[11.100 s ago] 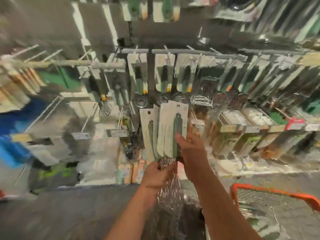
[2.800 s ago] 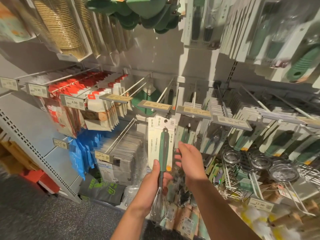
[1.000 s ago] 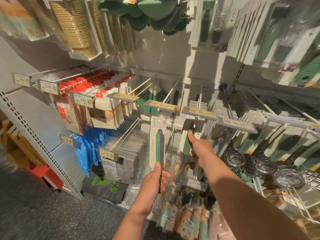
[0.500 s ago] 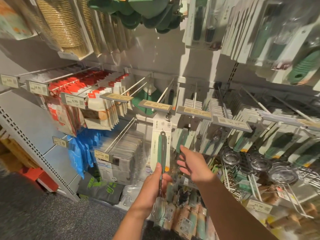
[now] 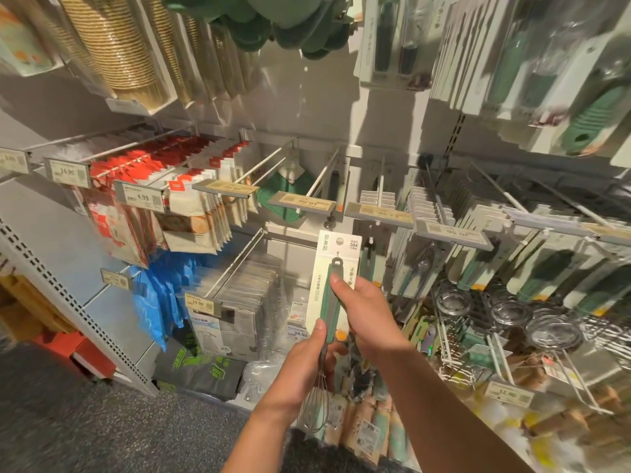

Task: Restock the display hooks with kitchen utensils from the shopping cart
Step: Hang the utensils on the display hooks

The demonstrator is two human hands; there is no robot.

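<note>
A green-handled wire whisk on a white backing card (image 5: 333, 268) stands upright in front of me, just below a display hook with a grey price tag (image 5: 302, 203). My left hand (image 5: 304, 367) grips the whisk low on its handle, thumb on the card's lower edge. My right hand (image 5: 370, 319) holds the card's right side, with its thumb on the front of the handle. The card's top sits a little under the hook's tip, apart from it. The shopping cart is out of view.
More carded green utensils (image 5: 532, 268) hang on hooks to the right, with glass lids (image 5: 512, 312) below. Red-and-white packets (image 5: 191, 206) and blue bags (image 5: 160, 295) hang at left. Gold cup stacks (image 5: 116, 46) sit above. Grey carpet lies at the bottom left.
My right hand has come back from the hooks on the right and taken hold of the whisk card. The whisk has stayed under the hook, held by my left hand.
</note>
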